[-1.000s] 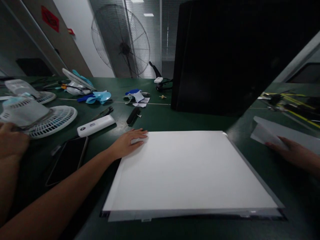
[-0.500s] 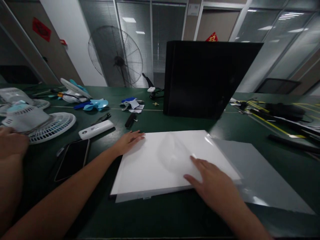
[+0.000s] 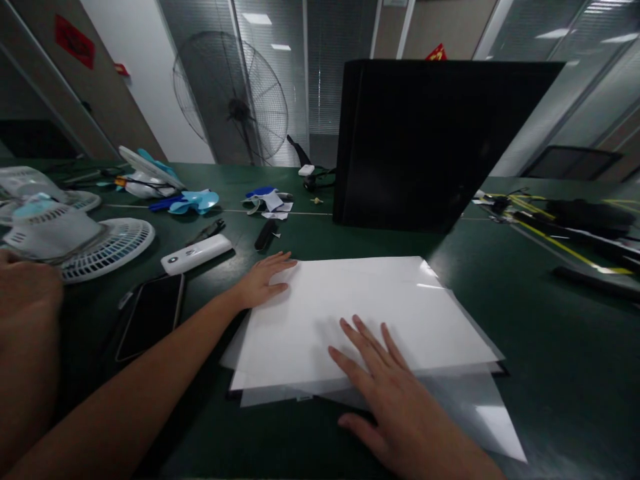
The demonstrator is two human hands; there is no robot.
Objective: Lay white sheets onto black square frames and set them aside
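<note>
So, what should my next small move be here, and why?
Probably turn the translucent sheet with your right hand until its edges line up better: it juts askew past the white sheet at the lower right. Your left hand lies at the white sheet's upper left corner, so it could steady things.

A green table (image 3: 565, 347) fills the foreground of a dim room. Behind it, a white wall (image 3: 150, 100) stands beside glass windows (image 3: 337, 80) with blinds, bright light patches (image 3: 257, 19) showing on them. Red paper (image 3: 75, 41) hangs at left; a dark chair (image 3: 573, 163) stands beyond the table's far right.
</note>
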